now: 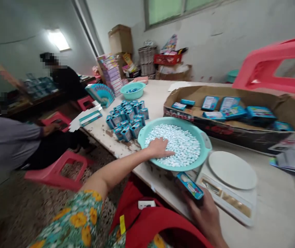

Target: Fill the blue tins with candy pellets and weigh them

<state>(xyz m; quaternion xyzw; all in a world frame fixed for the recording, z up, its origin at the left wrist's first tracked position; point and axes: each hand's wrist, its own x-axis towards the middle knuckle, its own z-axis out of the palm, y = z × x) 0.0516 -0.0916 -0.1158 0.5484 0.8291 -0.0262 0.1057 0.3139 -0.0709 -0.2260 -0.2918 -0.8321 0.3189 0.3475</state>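
My left hand (158, 148) rests in the white pellets (183, 144) that fill a teal basin (206, 146), its fingers apart and lying on them. Below the basin's front rim, my right hand (205, 210) is wrapped round a small blue box (190, 186), with the box's printed face up. Several small blue boxes (129, 115) stand upright close together just left of the basin. A white scale (232, 170) with a round plate sits right of the held box.
Behind the basin is a long cardboard tray (225, 137) holding blue boxes. A smaller teal bowl (132, 90) stands farther back. Pink stools (57, 168) and a seated person (13, 141) are at the left; another person (67, 82) sits farther away.
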